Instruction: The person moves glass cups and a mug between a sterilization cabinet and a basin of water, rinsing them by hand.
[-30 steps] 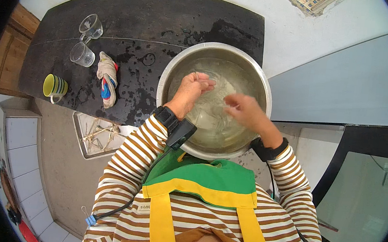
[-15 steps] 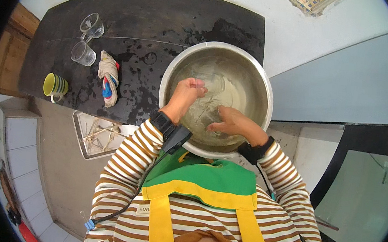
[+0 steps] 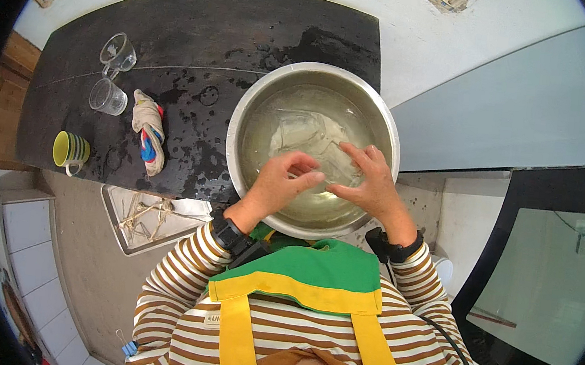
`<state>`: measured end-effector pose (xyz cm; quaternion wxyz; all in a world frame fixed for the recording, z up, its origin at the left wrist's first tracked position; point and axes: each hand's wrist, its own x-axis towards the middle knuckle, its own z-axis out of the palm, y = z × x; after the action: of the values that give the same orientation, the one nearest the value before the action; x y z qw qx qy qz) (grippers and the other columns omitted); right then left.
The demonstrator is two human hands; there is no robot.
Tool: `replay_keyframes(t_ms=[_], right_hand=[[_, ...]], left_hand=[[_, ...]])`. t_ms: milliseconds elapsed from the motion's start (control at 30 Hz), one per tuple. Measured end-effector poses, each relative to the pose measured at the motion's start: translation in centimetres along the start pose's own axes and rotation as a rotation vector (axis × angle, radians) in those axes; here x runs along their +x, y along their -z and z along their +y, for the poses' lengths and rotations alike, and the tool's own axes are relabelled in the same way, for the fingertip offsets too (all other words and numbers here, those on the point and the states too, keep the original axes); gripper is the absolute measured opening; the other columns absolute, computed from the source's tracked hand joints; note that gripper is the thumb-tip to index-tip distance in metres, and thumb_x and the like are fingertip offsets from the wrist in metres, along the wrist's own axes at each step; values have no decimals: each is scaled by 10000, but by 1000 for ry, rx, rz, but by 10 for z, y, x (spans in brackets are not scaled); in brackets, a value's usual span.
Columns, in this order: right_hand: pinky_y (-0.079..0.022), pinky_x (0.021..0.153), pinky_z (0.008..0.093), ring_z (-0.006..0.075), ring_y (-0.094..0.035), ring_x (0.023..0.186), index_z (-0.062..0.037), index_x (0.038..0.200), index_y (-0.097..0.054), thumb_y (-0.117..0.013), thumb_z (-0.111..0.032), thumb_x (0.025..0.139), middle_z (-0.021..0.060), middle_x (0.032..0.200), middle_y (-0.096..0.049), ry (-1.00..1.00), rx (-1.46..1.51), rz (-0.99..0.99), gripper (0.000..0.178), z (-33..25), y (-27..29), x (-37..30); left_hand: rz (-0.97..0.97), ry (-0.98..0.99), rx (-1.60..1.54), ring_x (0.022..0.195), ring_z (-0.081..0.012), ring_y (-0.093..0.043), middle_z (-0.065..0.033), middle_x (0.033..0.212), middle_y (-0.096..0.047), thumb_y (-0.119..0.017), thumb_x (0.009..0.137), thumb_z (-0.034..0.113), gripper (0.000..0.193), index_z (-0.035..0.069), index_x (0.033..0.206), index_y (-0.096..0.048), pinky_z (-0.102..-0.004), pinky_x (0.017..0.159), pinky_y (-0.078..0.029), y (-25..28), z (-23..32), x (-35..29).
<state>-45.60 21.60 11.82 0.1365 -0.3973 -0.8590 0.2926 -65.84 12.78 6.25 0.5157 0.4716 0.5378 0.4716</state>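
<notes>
A round metal basin (image 3: 237, 117) holding cloudy water stands at the table's right end. Under the surface lies a pale, see-through shape (image 3: 299, 128), perhaps glassware; the ripples keep me from telling its kind. My left hand (image 3: 284, 180) hovers over the near part of the basin, its fingers curved and the thumb apart, with nothing seen in it. Facing it, my right hand (image 3: 371, 184) is spread over the near right of the water, thumb pointing toward the left hand. Between the two hands is a small gap.
On the dark, wet-spotted table (image 3: 202, 26), left of the basin, are a clear glass mug (image 3: 119, 52), a clear glass (image 3: 108, 97), a twisted cloth (image 3: 147, 132) and a striped yellow-green mug (image 3: 71, 150). A metal tray (image 3: 125, 237) with dried stalks lies lower, beyond the table edge.
My hands have lifted and drawn nearer each other, toward the basin's near side. The pale shape in the water shows more clearly. The whole view has shifted slightly.
</notes>
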Motion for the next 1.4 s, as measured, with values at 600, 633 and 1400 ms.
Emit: replay_keyframes(t_ms=[600, 633, 1400], right_hand=[[-514, 778, 266, 127, -614, 982, -58, 1192, -664, -526, -250, 995, 62, 1122, -661, -391, 851, -12, 308, 2, 2, 2], [-515, 781, 268, 130, -615, 986, -56, 1217, -646, -521, -257, 999, 61, 1122, -661, -389, 846, -39, 322, -3, 3, 3], [-463, 925, 273, 130, -594, 1042, -3, 1288, -572, -497, -120, 988, 81, 1135, -653, -114, 861, -9, 331, 0, -3, 5]], left_hand=[[-136, 227, -709, 1003, -190, -653, -127, 1105, -666, -538, 1002, 171, 209, -9, 1069, -620, -322, 913, -537, 4, 8, -1], [-128, 229, -713, 1003, -190, -653, -126, 1113, -663, -544, 999, 168, 203, -9, 1063, -619, -325, 914, -537, 4, 7, -1], [-585, 406, -1010, 539, -155, -653, -274, 1070, -657, -408, 1046, 233, 529, 173, 1533, -211, -203, 463, -535, -1, 22, -5]])
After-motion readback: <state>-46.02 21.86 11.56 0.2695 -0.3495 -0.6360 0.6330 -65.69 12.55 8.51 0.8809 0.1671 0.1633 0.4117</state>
